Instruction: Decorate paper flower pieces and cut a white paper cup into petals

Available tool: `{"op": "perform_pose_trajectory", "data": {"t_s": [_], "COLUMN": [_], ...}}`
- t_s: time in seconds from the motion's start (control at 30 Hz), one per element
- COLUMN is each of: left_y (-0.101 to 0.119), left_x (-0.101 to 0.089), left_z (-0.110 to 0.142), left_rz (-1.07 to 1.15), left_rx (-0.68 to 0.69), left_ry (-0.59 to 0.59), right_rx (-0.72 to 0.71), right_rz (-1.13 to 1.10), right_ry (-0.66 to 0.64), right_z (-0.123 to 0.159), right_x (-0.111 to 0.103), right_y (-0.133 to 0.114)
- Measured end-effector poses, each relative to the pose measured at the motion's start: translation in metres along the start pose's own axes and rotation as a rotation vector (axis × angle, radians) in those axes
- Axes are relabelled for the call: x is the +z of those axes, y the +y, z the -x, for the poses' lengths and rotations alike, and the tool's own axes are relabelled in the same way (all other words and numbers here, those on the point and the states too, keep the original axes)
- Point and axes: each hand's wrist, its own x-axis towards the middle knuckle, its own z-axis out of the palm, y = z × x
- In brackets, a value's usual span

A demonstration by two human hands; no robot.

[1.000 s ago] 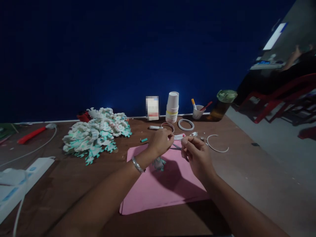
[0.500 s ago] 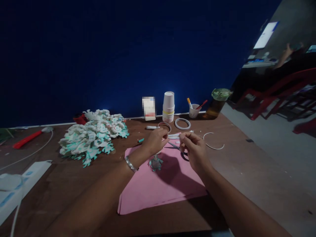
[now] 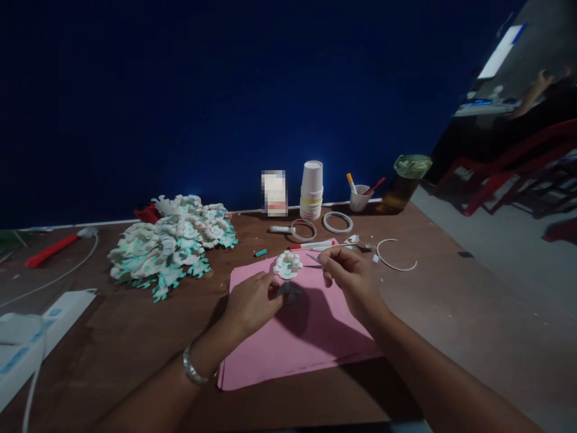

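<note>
- A small white-and-green cutout figure lies on the stacked pink paper, its puffy-edged head uncovered, its lower body in shadow.
- The left hand has its fingers curled close together at the figure's lower left edge, hiding part of it; whether they grip it, I cannot tell.
- The right hand hangs over the paper's right side, thumb and fingertips drawn nearly together; I cannot tell whether they hold anything. It hides most of the scissors.
- Just beyond the paper lie a red-and-white marker and a teal cap; farther back, a grey ring and stacked paper cups.
- A curved white strip lies right of the right hand; a heap of similar cutouts spreads on the left.
- Half a second ago the left hand covered much of the figure's head; it is now lower, and the scissors' handle, then visible, is hidden.
</note>
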Motion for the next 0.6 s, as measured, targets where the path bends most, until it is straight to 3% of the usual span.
{"op": "perform_pose_trajectory", "data": {"t_s": [0.2,0.37,0.5,0.6], "left_y": [0.001,0.001,0.013,0.020], "left_x": [0.011,0.000,-0.015,-0.016], "left_z": [-0.009,-0.003,0.004,0.008], "left_rz": [0.136,0.844,1.071,1.199], "left_rx": [-0.037,-0.051,-0.086,-0.072], "left_ry": [-0.032,-0.036,-0.070,-0.127], "right_rx": [0.013,0.056,0.189,0.239], "right_rz": [0.032,-0.036,-0.213,-0.258], "right_ry": [-0.051,-0.111,-0.240,-0.296], "right_z": [-0.001,-0.002,-0.002,-0.001], "right_x": [-0.002,-0.003,-0.002,-0.003], "right_y": [0.010,0.012,0.010,0.008]}}
